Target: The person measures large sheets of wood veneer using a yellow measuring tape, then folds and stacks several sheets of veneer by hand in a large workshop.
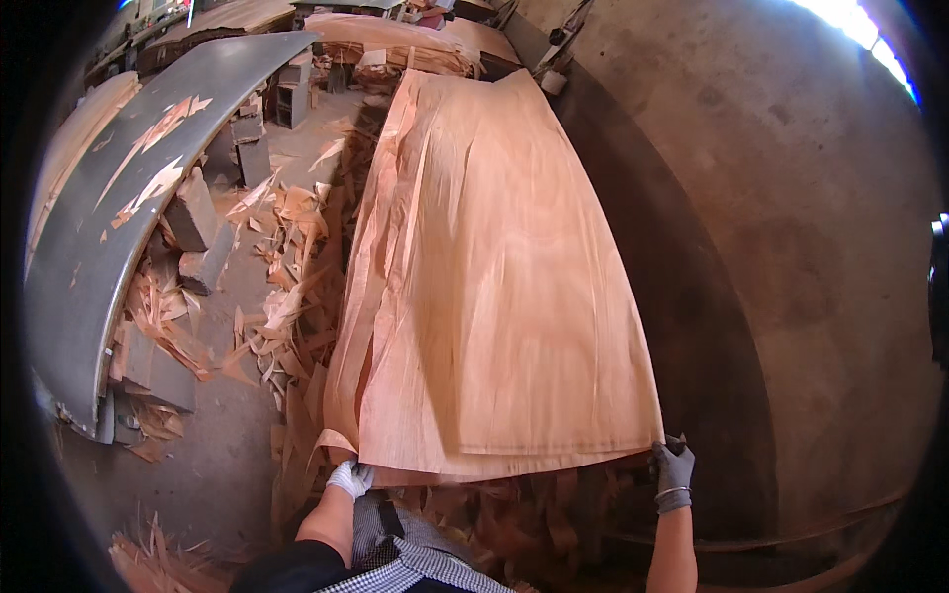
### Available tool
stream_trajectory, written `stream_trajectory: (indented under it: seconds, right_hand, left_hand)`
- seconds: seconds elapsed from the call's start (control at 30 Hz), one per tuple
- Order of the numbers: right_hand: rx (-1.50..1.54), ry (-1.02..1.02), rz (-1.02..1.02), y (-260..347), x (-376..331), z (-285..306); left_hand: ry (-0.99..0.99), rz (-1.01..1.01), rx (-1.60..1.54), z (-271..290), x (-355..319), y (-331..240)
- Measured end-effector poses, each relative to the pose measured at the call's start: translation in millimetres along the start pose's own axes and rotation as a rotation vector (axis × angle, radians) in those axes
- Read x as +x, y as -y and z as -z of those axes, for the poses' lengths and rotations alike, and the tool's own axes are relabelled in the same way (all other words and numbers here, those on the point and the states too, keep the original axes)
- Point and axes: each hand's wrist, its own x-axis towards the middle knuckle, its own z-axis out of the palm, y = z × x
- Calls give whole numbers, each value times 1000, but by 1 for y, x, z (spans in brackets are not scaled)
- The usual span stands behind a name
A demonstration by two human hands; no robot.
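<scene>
A large, thin wood veneer sheet lies stretched out in front of me on a stack of similar sheets, whose ragged layers show along the left side. At its near left corner, my left hand, in a white glove, is closed on the veneer edge; the fingertips are partly hidden. My right hand, in a grey glove with a band at the wrist, pinches the near right corner. Between the hands, the near edge runs almost straight. A narrow strip curls up beside my left hand.
On the left, a dark, smooth panel rests on grey blocks, with veneer scraps on top. Torn veneer pieces litter the floor between panel and stack. More veneer stacks stand at the far end. Bare concrete floor extends right.
</scene>
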Motion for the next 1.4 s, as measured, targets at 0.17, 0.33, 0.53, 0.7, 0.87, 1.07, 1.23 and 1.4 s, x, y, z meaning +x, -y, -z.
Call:
stream_trajectory:
  seconds: [0.17, 0.33, 0.53, 0.7, 0.87, 1.07, 1.23, 1.4]
  right_hand:
    - [85, 26, 29, -29, 74, -19]
    - [25, -28, 62, -105, 137, -23]
    - [69, 125, -161, -185, 177, -44]
    - [38, 148, -200, -231, 192, -63]
    - [27, 3, -57, -288, 206, -69]
    - [-36, -19, 10, -311, 235, -73]
    - [-52, 56, -118, -303, 235, -86]
    - [-46, 131, -197, -345, 245, -87]
  left_hand:
    - [132, -139, -113, -56, 8, 40]
    - [-7, -333, 23, -77, -6, 69]
    - [230, -462, -7, -103, -27, 86]
    - [257, -436, -87, -88, -9, 52]
    - [-19, -615, 98, -78, 20, 53]
    - [-105, -661, 95, -57, 66, 46]
    - [-62, -706, 159, -59, 60, 54]
    - [-195, -609, 89, -63, 77, 69]
